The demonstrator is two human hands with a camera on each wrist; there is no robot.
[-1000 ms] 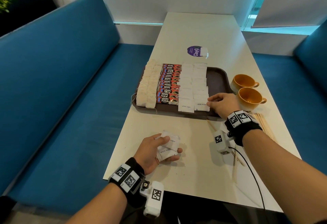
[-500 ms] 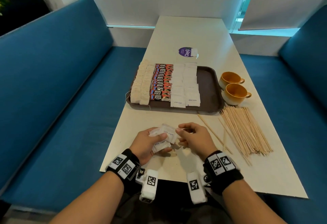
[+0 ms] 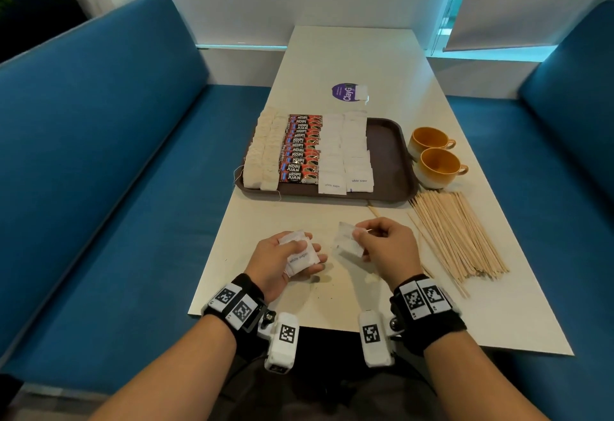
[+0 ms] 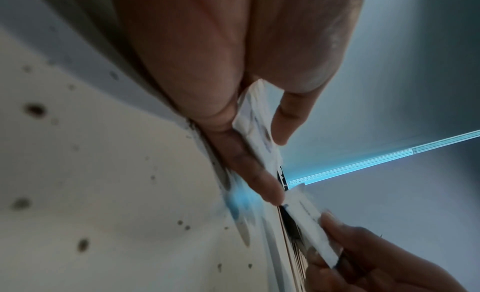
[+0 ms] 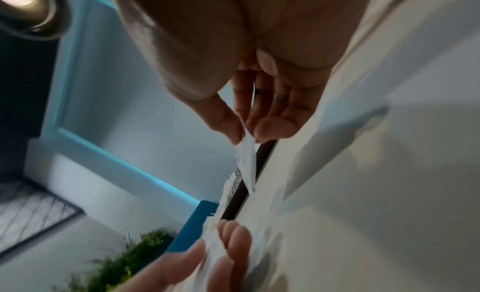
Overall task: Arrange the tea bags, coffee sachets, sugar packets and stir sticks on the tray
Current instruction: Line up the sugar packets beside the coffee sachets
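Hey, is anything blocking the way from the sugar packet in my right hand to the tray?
Nothing visible: only bare table lies between the sugar packet pinched in the right hand and the tray.

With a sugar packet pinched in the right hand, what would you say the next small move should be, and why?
Probably carry the sugar packet in the right hand forward to the tray and lay it at the near end of the sugar rows. The left hand holds more packets, and the stir sticks lie on the table, not yet on the tray.
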